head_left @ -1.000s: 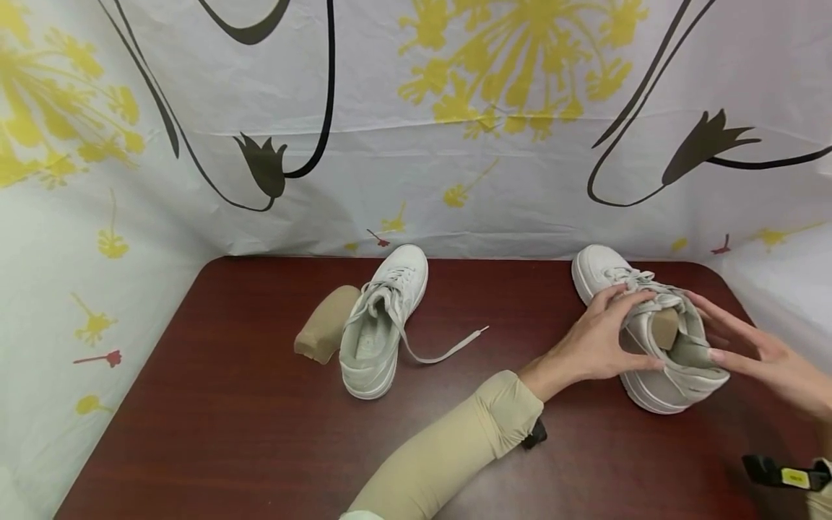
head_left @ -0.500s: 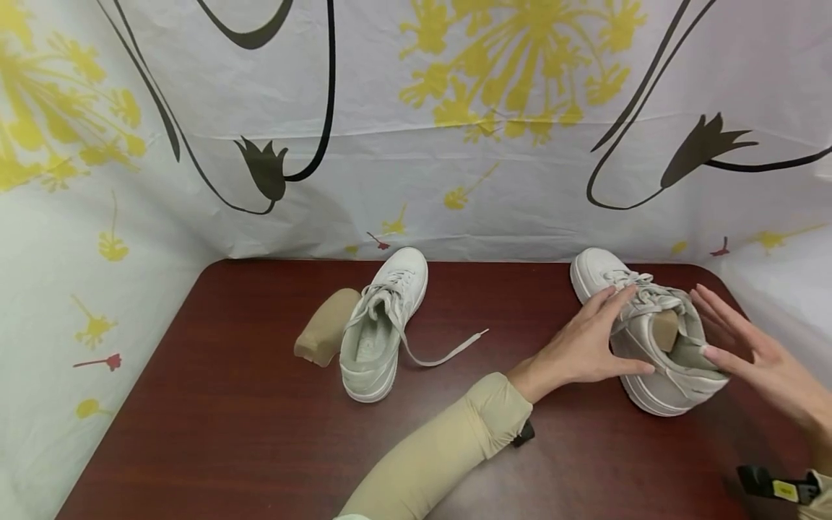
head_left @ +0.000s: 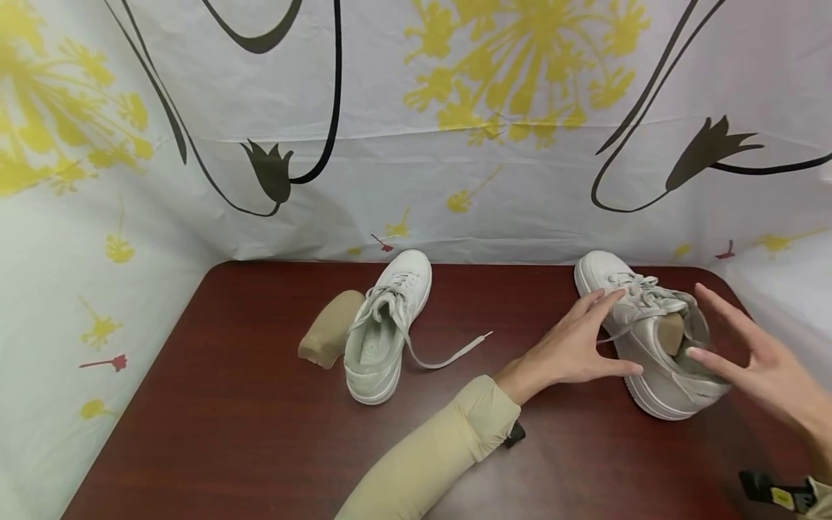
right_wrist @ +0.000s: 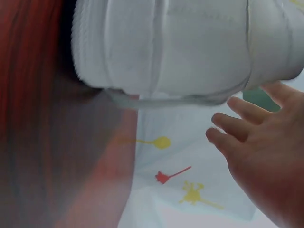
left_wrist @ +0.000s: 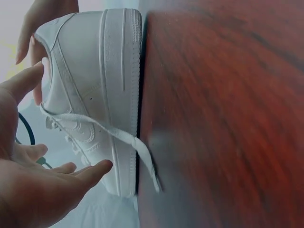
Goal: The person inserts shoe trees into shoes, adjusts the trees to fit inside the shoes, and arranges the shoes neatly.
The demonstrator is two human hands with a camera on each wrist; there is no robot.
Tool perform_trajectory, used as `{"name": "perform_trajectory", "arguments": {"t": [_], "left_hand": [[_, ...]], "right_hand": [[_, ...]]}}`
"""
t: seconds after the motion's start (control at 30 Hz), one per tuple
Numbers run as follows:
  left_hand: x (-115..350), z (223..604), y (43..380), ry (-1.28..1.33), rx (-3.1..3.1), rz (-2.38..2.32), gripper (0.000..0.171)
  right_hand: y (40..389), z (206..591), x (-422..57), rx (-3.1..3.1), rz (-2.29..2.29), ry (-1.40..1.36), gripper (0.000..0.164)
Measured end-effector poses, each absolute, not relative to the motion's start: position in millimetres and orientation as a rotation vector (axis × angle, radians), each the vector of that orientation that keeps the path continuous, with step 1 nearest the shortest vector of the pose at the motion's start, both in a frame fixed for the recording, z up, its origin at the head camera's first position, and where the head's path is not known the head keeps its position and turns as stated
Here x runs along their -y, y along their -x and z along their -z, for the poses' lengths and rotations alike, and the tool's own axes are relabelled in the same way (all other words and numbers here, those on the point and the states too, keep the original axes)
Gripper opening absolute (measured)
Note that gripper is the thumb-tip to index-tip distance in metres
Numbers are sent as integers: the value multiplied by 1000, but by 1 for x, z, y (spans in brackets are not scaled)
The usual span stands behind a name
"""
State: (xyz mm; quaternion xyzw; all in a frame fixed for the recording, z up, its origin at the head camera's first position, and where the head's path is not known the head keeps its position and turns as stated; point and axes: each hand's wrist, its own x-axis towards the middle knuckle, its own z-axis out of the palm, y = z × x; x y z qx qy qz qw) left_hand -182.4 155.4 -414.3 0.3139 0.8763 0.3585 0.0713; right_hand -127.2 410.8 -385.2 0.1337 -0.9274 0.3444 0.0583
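Note:
A white lace-up sneaker point(head_left: 676, 390) stands on the table at the right, toe pointing away. Inside its opening sits a tan shoe insert point(head_left: 670, 333). My left hand point(head_left: 572, 350) is beside the shoe's left side, fingers spread and thumb apart from the index finger. On the other side my right hand point(head_left: 763, 361) is also spread, its thumb over the collar near the heel; whether it touches cannot be told. In the left wrist view a loose lace point(left_wrist: 118, 135) hangs down the shoe's side to the table. Neither hand grips anything.
A second white sneaker point(head_left: 406, 289) stands left of centre, one lace point(head_left: 448, 362) trailing right across the dark red table point(head_left: 260, 448). Another tan insert point(head_left: 333, 326) lies against its left side. A patterned white cloth point(head_left: 403, 173) hangs behind the table.
My left hand has drawn back left, off the right sneaker. My right hand's fingers have loosened from the collar. The sneaker stays about where it was, and a lace now shows on its left side.

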Motion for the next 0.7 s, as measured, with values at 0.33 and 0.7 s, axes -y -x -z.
{"name": "perform_trajectory", "arguments": {"t": [0.33,0.7], "left_hand": [[-147,412,178,-952,-2635,-1056,105],[-136,407,180,-997,-2661,-1007,103]], "right_hand": [[123,374,-393,2779,-1022,-472,92],[133,365,-383,2725,-1012,-579,95]]}}
